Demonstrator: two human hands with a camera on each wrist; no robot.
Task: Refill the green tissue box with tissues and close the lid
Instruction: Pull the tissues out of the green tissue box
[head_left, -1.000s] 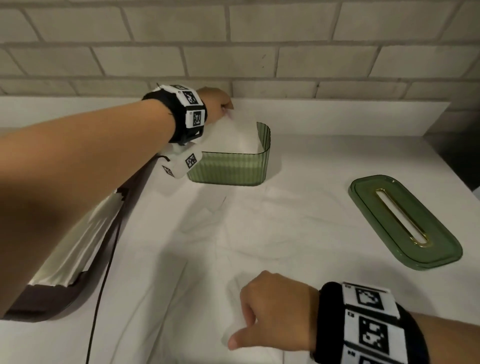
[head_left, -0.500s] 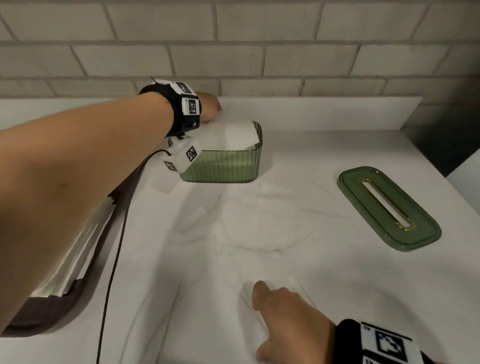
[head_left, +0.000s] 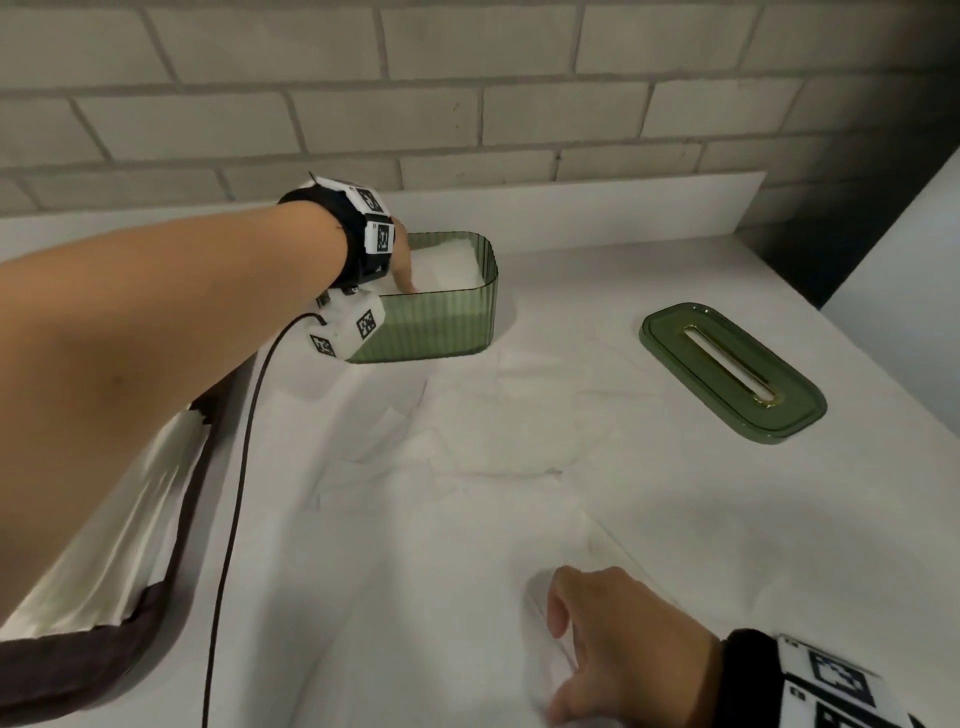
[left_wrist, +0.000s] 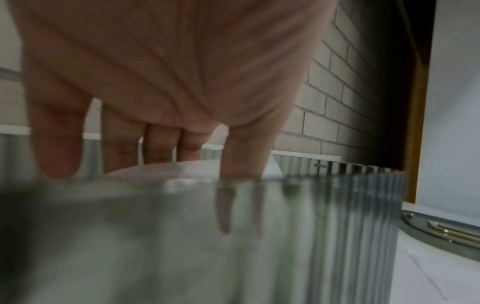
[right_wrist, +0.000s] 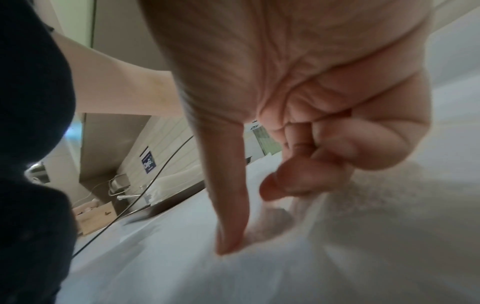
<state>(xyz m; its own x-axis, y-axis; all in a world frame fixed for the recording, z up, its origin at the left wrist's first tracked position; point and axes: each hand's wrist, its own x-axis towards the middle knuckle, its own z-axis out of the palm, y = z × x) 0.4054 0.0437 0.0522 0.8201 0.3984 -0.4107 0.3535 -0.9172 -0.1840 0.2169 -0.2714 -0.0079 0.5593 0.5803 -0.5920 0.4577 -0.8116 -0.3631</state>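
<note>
Two bare hands are working over a white table (head_left: 675, 519). Nearest the camera, the right hand (head_left: 618, 639) is resting on loose tissues (head_left: 519, 441) spread across the tabletop. In the right wrist view its thumb (right_wrist: 228, 205) is pointing straight down, touching the tissue layer, while the other fingers (right_wrist: 298, 181) are curling in and pinching a fold of tissue. A dark bag (head_left: 104, 623) with a pale lining is lying at the left edge. Farther off, on the right, the green lid (head_left: 732, 374) is lying flat on the table, well apart from the box. Farthest away, the left hand (head_left: 402, 260) is reaching into the open green tissue box (head_left: 441, 327). Its fingers (left_wrist: 241, 152) are extending straight down, pressing on the white tissue stack (head_left: 447, 265) inside the box, with nothing grasped.
</note>
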